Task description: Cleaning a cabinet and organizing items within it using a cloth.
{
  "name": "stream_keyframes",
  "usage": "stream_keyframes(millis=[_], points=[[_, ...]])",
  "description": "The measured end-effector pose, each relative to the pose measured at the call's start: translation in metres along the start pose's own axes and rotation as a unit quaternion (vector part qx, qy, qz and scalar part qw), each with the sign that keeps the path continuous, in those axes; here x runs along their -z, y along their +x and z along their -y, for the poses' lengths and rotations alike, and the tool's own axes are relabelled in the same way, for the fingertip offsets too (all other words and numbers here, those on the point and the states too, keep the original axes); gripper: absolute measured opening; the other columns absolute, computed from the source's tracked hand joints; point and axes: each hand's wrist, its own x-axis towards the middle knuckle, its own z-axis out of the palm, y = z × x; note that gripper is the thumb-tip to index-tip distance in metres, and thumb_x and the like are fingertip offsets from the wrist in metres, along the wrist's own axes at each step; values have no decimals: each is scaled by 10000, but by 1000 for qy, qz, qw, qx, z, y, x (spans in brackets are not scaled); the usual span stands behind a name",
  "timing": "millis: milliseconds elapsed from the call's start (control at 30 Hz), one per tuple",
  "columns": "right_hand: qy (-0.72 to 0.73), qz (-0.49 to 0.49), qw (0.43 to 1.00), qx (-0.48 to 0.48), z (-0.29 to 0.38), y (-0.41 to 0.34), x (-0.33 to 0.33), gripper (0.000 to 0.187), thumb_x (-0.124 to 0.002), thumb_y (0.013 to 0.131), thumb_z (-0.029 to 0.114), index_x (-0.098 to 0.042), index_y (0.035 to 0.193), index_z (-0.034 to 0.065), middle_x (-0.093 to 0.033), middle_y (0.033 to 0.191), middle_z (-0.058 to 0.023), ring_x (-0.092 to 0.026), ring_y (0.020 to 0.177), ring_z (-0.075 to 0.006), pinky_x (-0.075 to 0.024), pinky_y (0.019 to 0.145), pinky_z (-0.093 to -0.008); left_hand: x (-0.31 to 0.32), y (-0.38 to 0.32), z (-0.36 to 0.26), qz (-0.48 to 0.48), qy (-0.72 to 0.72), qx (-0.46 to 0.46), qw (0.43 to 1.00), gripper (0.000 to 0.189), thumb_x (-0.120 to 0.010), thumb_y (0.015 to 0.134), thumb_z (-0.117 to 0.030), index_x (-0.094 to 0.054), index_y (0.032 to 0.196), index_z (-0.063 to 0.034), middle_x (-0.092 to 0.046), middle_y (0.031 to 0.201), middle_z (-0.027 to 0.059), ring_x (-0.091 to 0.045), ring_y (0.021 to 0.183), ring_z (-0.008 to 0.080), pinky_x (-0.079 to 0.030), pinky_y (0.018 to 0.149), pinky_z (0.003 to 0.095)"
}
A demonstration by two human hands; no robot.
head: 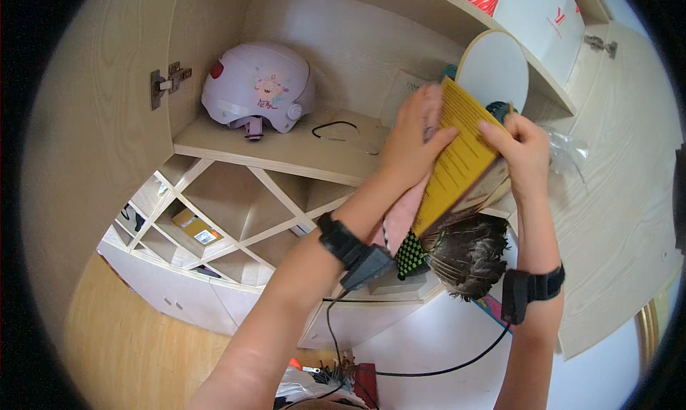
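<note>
A yellow flat printed item (455, 160), perhaps a book or card, is held tilted in front of an open cabinet. My left hand (412, 134) grips its left edge, thumb on the printed face. My right hand (520, 147) pinches its upper right edge between thumb and fingers. Below my left hand hangs pink fabric (399, 217), with a green-and-black checked piece (410, 254) under it. Dark feathers (469, 254), perhaps a feather fan or duster, hang beneath the yellow item. Behind my hands stands a white oval panel (496, 69) with a yellowish rim.
A lilac helmet (260, 88) and a thin black looped band (335, 126) lie on the cabinet shelf (214, 136). Cabinet doors (616, 195) stand open on both sides. Diamond-shaped compartments (225, 201) lie below; one holds a cardboard box (195, 225). Black cables (445, 368) trail from the wrist straps.
</note>
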Motion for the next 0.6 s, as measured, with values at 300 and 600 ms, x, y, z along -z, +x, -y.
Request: stream_keyframes(millis=[300,600], points=[[30,-178,982,62,-28,-55,64,183,-574,856,133,-491,736,22,-486,766,-36,-436,735,-133,-349,652,-265,-19,-92,-70,113,-109,60,986,710,-627,779,-125,-241,1337,84,-293,1376,261,-262,1309,364,-195,1079,383],[-227,-238,937,116,-36,-42,70,264,-570,868,182,-493,700,-7,-477,687,-61,-419,649,-174,-348,620,-275,-86,-65,-104,112,-40,-92,989,772,-469,850,-444,-199,1367,63,-191,1422,259,-152,1329,412,-77,1075,516]])
